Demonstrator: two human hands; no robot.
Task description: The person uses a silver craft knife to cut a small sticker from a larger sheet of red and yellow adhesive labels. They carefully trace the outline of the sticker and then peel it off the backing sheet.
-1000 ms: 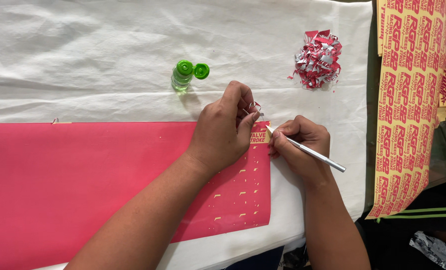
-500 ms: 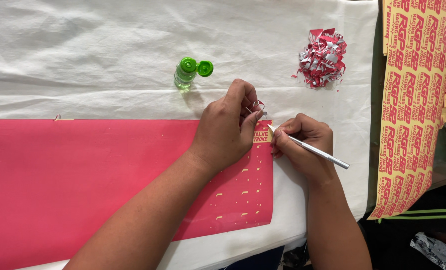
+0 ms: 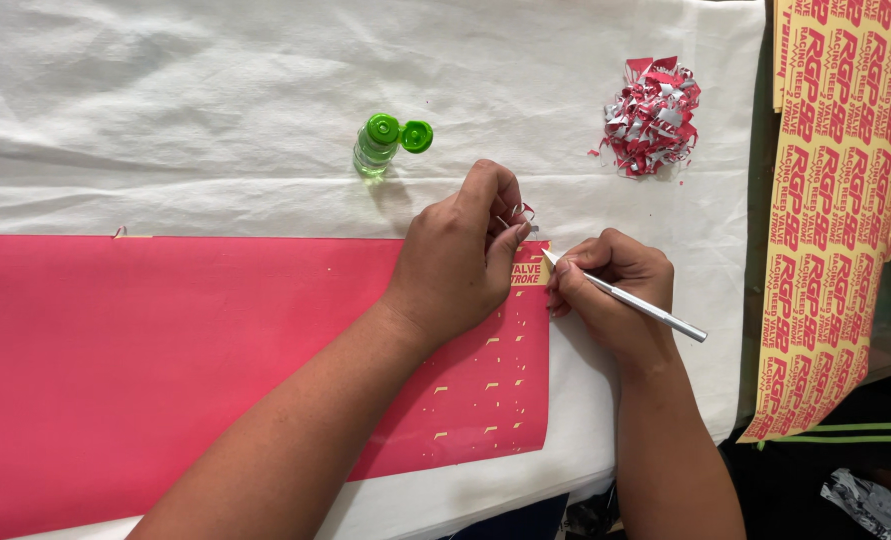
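1. Nearest the camera, both forearms reached out over the red vinyl sheet (image 3: 165,340), which lay flat on a white cloth (image 3: 215,90) covering the table.
2. The left hand (image 3: 455,260) pressed down on the sheet near its top right corner, and its fingertips pinched a small curled strip of red waste (image 3: 521,212) lifted clear of the surface.
3. The right hand (image 3: 615,290) was closed in a pen grip around a slim silver craft knife (image 3: 645,308), whose tip met the sheet's corner just beside a small exposed yellow patch (image 3: 527,274) with red letters.
4. Below that patch, rows of tiny yellow gaps showed where bits had already come out. I judged the work to be weeding: picking surplus vinyl away from cut lettering, at the corner piece.
5. The next move would call for a light, shallow touch of the blade, so that only the waste lifts and the letters stay down.
6. Farther off stood a small clear bottle (image 3: 375,152) with its green flip cap open, and at the far right a heap of red and silver scraps (image 3: 653,115).
7. Along the right edge lay a yellow sheet of finished red lettering (image 3: 835,200).
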